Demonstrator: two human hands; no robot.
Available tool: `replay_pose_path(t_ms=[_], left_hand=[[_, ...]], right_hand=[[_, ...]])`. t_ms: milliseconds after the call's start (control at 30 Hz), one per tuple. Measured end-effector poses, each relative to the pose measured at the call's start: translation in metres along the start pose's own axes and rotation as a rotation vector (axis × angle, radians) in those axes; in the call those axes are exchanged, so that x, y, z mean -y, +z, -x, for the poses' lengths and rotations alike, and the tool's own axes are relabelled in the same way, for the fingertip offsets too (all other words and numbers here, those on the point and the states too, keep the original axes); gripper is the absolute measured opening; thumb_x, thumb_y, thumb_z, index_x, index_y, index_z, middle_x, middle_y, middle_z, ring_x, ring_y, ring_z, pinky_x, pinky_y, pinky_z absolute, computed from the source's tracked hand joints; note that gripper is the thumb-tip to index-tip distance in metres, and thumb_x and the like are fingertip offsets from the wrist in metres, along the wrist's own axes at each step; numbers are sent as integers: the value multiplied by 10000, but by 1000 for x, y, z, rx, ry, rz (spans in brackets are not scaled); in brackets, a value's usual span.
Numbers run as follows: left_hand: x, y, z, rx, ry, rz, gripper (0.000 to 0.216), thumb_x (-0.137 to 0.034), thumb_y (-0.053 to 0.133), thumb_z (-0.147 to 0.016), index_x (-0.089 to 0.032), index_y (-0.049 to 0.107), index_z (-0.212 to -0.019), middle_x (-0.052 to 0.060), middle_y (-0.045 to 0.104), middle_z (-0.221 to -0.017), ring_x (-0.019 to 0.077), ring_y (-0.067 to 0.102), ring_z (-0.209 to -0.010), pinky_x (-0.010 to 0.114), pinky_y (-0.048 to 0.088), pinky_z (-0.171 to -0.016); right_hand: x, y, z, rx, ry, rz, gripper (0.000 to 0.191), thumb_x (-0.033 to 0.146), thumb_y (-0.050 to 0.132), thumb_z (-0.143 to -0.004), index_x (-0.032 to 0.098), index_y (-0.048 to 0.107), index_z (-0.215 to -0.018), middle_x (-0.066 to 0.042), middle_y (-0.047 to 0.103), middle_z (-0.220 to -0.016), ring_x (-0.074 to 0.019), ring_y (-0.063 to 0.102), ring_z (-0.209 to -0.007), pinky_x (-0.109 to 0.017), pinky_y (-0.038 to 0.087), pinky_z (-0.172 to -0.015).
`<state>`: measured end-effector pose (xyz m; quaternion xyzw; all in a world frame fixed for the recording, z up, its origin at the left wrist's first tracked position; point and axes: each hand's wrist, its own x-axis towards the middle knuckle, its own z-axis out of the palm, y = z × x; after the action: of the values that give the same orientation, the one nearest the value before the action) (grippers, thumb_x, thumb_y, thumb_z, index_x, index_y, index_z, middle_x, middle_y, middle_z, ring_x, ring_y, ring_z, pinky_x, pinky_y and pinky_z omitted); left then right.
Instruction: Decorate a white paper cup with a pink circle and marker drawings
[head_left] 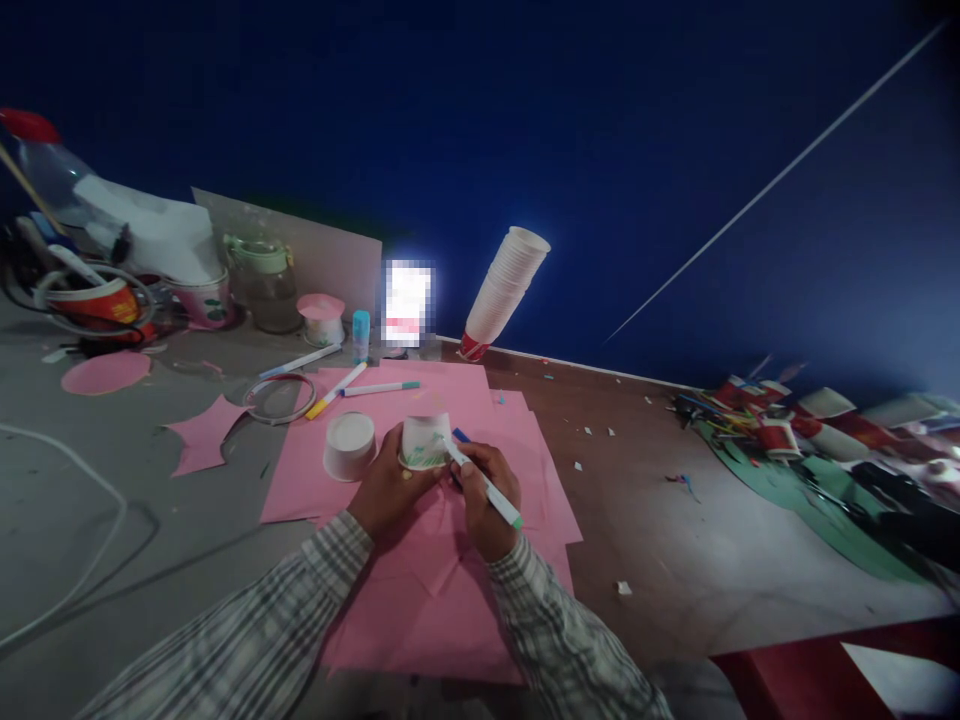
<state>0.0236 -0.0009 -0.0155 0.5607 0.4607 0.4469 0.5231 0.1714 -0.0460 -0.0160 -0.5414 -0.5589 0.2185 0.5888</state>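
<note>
Above the middle of the pink paper [450,640], the left hand [394,482] has its fingers curled around the side of a small white paper cup [424,440] that carries green strokes. Also over the pink paper, the right hand [491,495] has its fingers pinching a white marker [484,485] with a green rear end; its tip is at the cup's side, though whether it touches cannot be told. A blue piece [461,436] peeks out beyond the right fingers, above the pink paper. On the pink paper's left part a second white cup [349,446] sits bottom up. At the pink paper's far left edge lie a yellow-ended marker [337,390] and a teal-ended marker [380,388], with a ring [281,398] just off that edge. Left of the pink paper, a pink cutout [206,437] lies on the grey tabletop [225,540]. Beyond the pink paper stand a blue glue stick [361,336], a bright blurred screen [408,303] and a tall, tilted-looking stack of paper cups [506,290]. Small scraps [624,588] are scattered to the pink paper's right.
</note>
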Motion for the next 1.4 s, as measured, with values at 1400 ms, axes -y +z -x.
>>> replay_pose_path(t_ms=[1400], left_hand=[[-2, 0, 0, -15, -23, 33, 586, -423, 817, -671, -190, 549, -1137, 86, 695, -1099, 294, 693, -1043, 450, 561, -927]], right_hand=[[-1, -2, 0, 21, -60, 28, 195, 300, 581, -949, 198, 723, -1037, -86, 752, -914, -227, 740, -842, -361, 618, -714]])
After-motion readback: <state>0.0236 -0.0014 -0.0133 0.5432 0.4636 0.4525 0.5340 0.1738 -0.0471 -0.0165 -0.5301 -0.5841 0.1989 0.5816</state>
